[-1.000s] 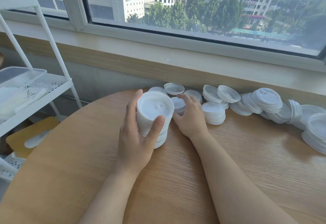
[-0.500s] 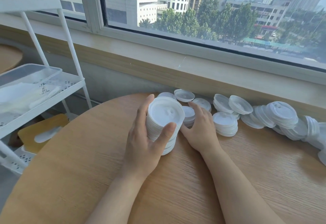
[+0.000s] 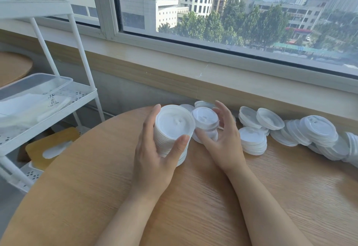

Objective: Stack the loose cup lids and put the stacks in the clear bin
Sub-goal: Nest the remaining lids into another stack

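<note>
Clear bin (image 3: 33, 88) on the white cart shelf (image 3: 77, 98), far left. Tall lid stack (image 3: 172, 131) on the bench (image 3: 96, 168), gripped by left hand (image 3: 155, 160), fingers curled round it. Small lid stack (image 3: 206, 119) pinched in right hand (image 3: 224, 139). Loose lids (image 3: 302, 131) strewn rightward under the window sill.

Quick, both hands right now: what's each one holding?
Left hand: grips the tall lid stack on the table.
Right hand: holds a small lid stack, fingers curled round it.
</note>
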A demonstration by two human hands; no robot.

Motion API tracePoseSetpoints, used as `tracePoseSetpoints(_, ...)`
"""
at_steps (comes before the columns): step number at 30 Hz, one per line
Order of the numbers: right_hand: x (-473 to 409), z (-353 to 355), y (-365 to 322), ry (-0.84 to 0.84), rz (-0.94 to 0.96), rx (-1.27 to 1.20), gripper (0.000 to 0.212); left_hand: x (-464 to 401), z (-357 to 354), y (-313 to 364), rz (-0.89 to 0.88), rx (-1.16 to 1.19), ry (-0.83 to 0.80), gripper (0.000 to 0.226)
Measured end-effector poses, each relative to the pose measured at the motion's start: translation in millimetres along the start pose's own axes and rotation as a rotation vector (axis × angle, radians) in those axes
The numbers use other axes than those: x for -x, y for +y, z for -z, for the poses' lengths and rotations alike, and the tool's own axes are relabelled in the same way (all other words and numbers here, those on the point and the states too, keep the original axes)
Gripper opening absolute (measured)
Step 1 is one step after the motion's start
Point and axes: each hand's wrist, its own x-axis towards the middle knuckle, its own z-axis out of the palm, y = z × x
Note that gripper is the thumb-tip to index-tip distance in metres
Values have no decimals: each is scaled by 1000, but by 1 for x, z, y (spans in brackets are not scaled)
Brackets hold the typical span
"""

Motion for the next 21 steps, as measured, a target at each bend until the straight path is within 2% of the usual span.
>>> tracePoseSetpoints(7,-4,11,-22,-122,128,-129,99,-1,1,0,4,0,4,82)
tracePoseSetpoints(14,-16,32,-26,-167,42,-290,96,-1,2,2,15,0,4,82)
tracePoseSetpoints(21,-18,31,-35,-144,-172,-699,86,-1,1,2,16,-4,3,83)
